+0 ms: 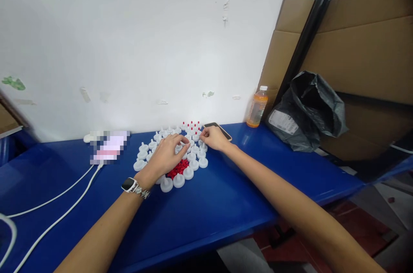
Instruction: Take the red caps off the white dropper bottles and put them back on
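Observation:
Several small white plastic caps (178,180) stand in a cluster on the blue table (206,208). A heap of small red pieces (178,168) lies among them. Some caps at the back (192,127) carry red tips. My left hand (167,154), with a watch on its wrist, rests over the cluster, fingertips pinched on a white cap. My right hand (213,138) is at the cluster's right edge, fingers curled together on something small that I cannot make out.
A phone (218,127) lies just behind my right hand. An orange drink bottle (257,107) stands by the wall, a grey plastic bag (306,109) and cardboard to its right. White cables (61,208) run across the left of the table.

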A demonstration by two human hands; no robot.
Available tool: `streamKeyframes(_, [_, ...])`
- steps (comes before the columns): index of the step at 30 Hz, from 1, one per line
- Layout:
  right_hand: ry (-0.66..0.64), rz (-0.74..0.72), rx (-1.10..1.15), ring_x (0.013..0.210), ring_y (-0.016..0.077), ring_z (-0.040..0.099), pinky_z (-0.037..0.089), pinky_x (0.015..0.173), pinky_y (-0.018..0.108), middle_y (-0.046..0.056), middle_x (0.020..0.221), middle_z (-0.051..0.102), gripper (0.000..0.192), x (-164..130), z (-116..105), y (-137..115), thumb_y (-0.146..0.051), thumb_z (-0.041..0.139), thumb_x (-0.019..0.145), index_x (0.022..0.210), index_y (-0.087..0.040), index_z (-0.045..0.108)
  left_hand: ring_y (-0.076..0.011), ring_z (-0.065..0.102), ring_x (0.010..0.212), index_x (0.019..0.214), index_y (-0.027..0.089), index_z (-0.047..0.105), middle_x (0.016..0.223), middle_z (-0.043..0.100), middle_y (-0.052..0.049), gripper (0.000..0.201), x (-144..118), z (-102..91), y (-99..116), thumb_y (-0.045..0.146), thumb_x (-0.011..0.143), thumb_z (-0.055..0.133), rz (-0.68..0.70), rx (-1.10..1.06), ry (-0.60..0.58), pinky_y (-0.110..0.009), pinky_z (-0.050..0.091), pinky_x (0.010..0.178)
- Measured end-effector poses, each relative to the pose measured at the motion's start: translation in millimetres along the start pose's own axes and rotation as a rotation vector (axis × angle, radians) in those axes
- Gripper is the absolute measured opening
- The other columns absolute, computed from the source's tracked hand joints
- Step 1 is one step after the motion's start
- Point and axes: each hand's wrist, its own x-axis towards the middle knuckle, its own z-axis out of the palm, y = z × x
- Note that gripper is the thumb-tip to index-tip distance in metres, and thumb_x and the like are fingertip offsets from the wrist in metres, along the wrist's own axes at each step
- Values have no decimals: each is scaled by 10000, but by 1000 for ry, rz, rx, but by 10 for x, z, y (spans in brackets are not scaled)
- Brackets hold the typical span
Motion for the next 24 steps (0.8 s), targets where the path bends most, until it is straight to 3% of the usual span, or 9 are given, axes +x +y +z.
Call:
streamKeyframes(6, [20, 81, -237, 808, 217, 670, 448, 693, 289, 89, 916, 745, 292, 163, -29, -117, -417, 661, 801, 990, -208, 739, -255, 610, 1016, 985, 217, 652, 1021, 689, -53, 276, 6, -10, -6, 417, 975, 462, 10, 4, 22, -417, 442, 907])
streamKeyframes(12, [-30, 85, -249, 849, 226, 681, 459, 724, 294, 89, 917, 749, 118, 295, -27, -306, -270, 663, 786, 849, -206, 739, -250, 607, 1025, 1000, 227, 643, 1040, 677, -46, 237, -100, -103, -26, 391, 974, 474, -7, 6, 37, -420, 441, 908])
streamKeyframes(14, [32, 53, -120, 803, 202, 670, 461, 707, 283, 79, 877, 744, 90, 253, -48, -396, -263, 654, 792, 814, -195, 709, -243, 606, 1020, 1049, 230, 633, 1075, 661, -51, 242, -141, -159, -36, 402, 973, 481, -13, -10, 72, -417, 449, 910])
streamKeyframes(17, [76, 6, 310, 678, 151, 623, 448, 613, 250, 52, 771, 715, 107, 82, -32, -589, -287, 648, 796, 788, -182, 630, -225, 604, 1007, 1185, 232, 583, 1173, 617, -66, 304, -188, -217, -41, 425, 961, 511, -15, -43, 152, -403, 468, 911])
streamKeyframes(21, [-83, 92, 896, 522, 105, 509, 296, 421, 202, 4, 701, 654, 278, -224, 119, -849, -433, 684, 767, 801, -202, 534, -211, 613, 988, 1273, 229, 519, 1232, 597, -78, 397, -237, -226, -31, 445, 941, 552, -26, -130, 186, -351, 501, 811])
streamKeyframes(24, [-125, 125, 1001, 459, 85, 407, 226, 390, 202, -39, 601, 549, 384, -365, 241, -903, -539, 698, 751, 756, -213, 495, -180, 620, 877, 1269, 233, 516, 1065, 646, -46, 381, -269, -226, 1, 442, 952, 542, -27, -210, 129, -313, 499, 747])
